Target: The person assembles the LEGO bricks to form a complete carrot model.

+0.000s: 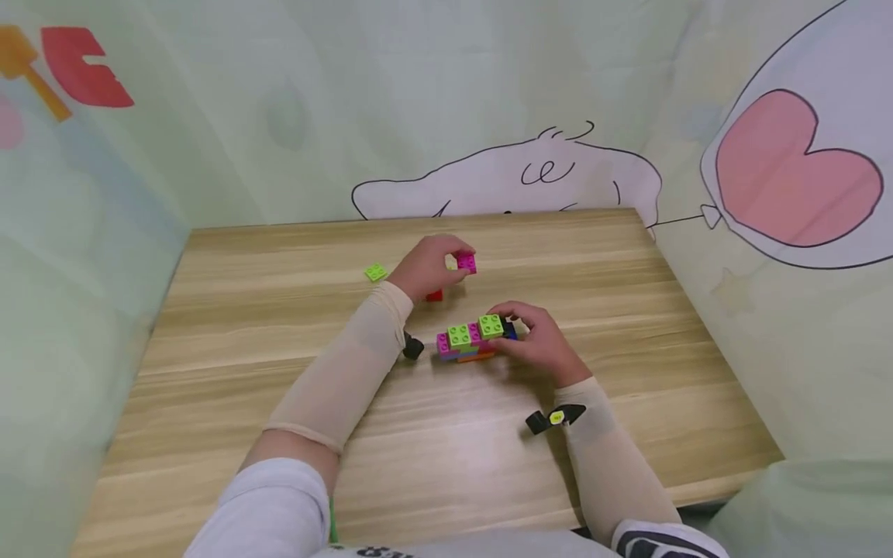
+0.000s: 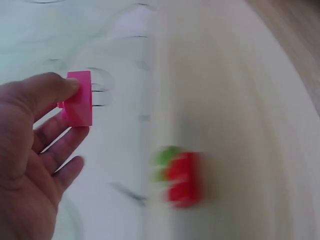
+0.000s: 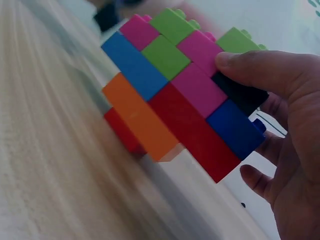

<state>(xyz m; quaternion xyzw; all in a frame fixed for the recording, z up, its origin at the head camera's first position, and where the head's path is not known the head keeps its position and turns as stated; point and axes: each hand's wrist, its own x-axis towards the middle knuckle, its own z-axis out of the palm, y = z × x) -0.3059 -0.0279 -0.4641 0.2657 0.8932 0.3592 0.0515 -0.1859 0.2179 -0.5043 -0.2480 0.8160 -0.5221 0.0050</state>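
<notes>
My left hand (image 1: 429, 267) pinches a pink toy building brick (image 1: 467, 263) between thumb and fingers, out past the middle of the table. The left wrist view shows the pink brick (image 2: 80, 107) side-on. My right hand (image 1: 540, 345) grips the right end of a stack of bricks (image 1: 458, 335), thumb on the near face. In the right wrist view the stack (image 3: 167, 65) has layers of pink, light green, blue, red and orange, with light green bricks on top and a black one partly behind the thumb. Another red brick (image 3: 124, 132) shows below the orange one.
On the wooden table (image 1: 279, 263), a red brick (image 1: 435, 295) lies just under my left hand. Left of that hand lies a light green brick (image 1: 375, 272). Printed fabric walls (image 1: 432, 93) stand along the table's back and sides.
</notes>
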